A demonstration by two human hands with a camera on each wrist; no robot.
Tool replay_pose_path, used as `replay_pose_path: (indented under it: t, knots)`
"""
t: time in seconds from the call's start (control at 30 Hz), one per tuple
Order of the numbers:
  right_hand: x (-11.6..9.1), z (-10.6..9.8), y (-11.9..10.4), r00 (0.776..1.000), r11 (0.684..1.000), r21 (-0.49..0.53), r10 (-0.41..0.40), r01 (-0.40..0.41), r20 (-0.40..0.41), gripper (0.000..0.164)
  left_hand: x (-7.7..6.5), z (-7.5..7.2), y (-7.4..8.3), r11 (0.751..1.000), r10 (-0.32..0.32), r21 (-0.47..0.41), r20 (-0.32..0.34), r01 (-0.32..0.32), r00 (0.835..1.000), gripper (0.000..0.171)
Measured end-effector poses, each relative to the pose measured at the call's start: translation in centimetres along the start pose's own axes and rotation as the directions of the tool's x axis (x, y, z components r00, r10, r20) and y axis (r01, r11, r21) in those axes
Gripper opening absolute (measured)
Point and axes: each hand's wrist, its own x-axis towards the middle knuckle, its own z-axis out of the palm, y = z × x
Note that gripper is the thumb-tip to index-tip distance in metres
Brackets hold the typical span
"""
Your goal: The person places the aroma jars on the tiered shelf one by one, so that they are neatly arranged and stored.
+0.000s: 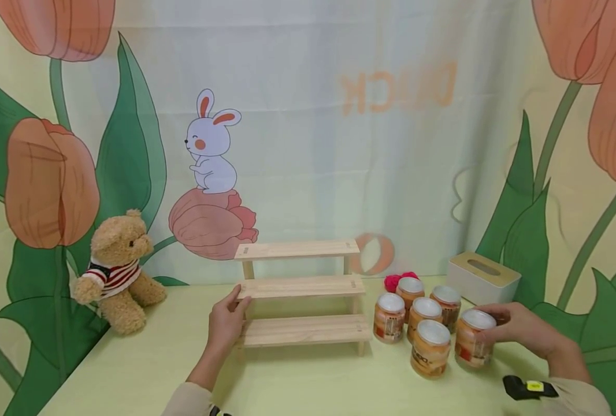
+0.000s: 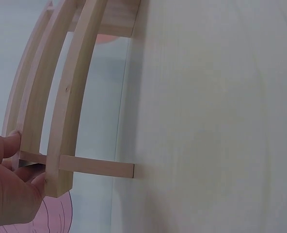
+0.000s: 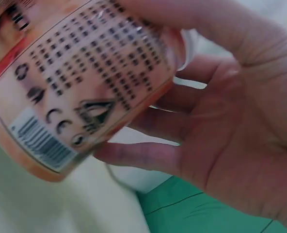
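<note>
A three-tier wooden shelf (image 1: 303,287) stands in the middle of the table, its tiers stepping up toward the back. My left hand (image 1: 226,320) grips the left end of its middle tier; in the left wrist view, thumb and fingers (image 2: 11,144) close round the wood near a side strut. Right of the shelf, my right hand (image 1: 526,329) holds an orange-labelled can (image 1: 473,341) with a pale lid, thumb in front and fingers behind. A barcode and rows of print show on this can (image 3: 80,87) in the right wrist view. Close to its left is a similar can (image 1: 430,349).
Several more cans (image 1: 389,318) cluster between the shelf and my right hand. A pink-red fuzzy item (image 1: 399,281) lies behind them, partly hidden. A tissue box (image 1: 483,278) sits at the back right. At the far left is a teddy bear (image 1: 118,274) in a striped shirt.
</note>
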Motion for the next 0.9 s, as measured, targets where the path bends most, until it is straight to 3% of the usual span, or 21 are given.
replay_pose_path:
  t: [0.3,0.47,0.7,0.9]
  knots:
    - [-0.8,-1.1,-4.8,0.991,0.995,0.069,0.076,-0.068,-0.114,0.063,0.1,0.0,0.2,1.0,-0.013,0.007,0.003,0.013,1.0,0.053]
    - [-0.9,-0.6,-7.7,0.984,0.995,0.058,0.093,-0.085,-0.153,0.066,0.1,0.0,0.2,1.0,-0.019,0.006,0.005,0.019,1.0,0.054]
    - [0.7,1.9,-10.7,0.991,0.998,0.069,0.024,-0.015,-0.129,0.065,0.1,0.0,0.2,1.0,-0.016,0.0,0.01,0.016,1.0,0.054]
    - [2.7,5.4,-12.6,0.995,0.998,0.057,-0.024,0.03,-0.099,0.059,0.1,0.0,0.1,1.0,-0.018,-0.012,0.013,0.018,1.0,0.053]
